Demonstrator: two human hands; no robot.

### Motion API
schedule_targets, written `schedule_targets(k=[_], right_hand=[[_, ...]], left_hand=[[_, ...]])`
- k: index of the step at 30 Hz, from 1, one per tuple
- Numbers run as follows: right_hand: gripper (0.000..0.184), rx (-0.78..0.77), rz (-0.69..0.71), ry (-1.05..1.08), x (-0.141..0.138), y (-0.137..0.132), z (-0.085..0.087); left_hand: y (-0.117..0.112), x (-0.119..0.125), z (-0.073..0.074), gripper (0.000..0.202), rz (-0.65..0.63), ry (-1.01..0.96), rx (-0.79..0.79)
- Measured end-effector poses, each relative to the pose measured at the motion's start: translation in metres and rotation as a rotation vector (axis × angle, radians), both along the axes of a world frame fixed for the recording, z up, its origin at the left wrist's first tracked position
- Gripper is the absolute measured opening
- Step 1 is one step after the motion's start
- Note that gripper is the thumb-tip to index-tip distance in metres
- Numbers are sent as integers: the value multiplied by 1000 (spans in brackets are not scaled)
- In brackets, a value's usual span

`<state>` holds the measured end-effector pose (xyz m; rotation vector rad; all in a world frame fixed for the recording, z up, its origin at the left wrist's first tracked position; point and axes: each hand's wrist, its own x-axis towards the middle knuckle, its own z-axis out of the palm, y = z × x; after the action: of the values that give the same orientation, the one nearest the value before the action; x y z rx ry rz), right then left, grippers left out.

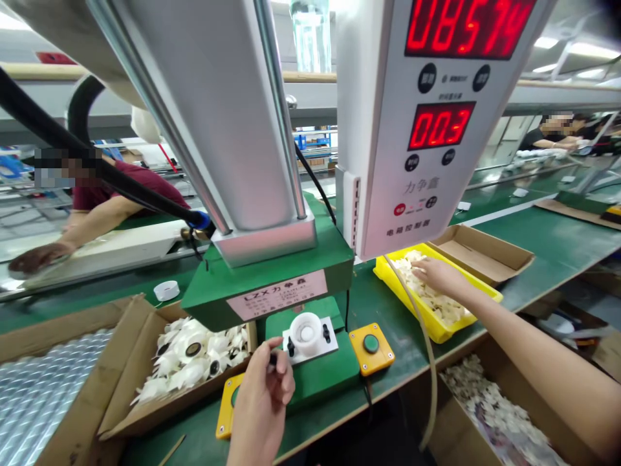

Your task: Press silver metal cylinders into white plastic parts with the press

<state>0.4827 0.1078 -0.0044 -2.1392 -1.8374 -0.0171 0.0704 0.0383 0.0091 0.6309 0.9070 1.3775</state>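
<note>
My left hand point(262, 395) is closed, thumb and fingers curled around a small black part point(272, 358), beside the press base. Just past its fingertips, a round white plastic piece point(306, 332) sits in the white fixture plate point(326, 345) under the green press head point(272, 285). My right hand point(440, 277) reaches into a yellow bin point(439, 331) of small off-white plastic parts point(444, 305). Its fingers are drawn together at the pile, and what they pinch is hidden.
Orange button boxes point(372, 349) flank the base. A carton point(129, 408) of white parts with dark rings stands left. An open cardboard tray point(485, 249) lies behind the bin. A control box point(412, 188) and a hanging tube point(429, 362) are close by. A co-worker point(130, 188) sits across.
</note>
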Motion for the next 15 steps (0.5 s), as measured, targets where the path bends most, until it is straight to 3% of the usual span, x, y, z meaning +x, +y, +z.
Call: schedule_targets(k=[5, 10, 13, 15], right_hand=[[26, 9, -5, -70, -13, -1, -2], [32, 141, -9, -115, -16, -23, 19], [35, 297, 58, -108, -41, -44, 34], [32, 422, 206, -38, -75, -59, 41]], left_hand=[[2, -2, -14, 23, -31, -20, 70], [3, -5, -21, 22, -44, -1, 105], [2, -3, -20, 24, -52, -5, 116], [-1, -1, -18, 29, -79, 2, 101]])
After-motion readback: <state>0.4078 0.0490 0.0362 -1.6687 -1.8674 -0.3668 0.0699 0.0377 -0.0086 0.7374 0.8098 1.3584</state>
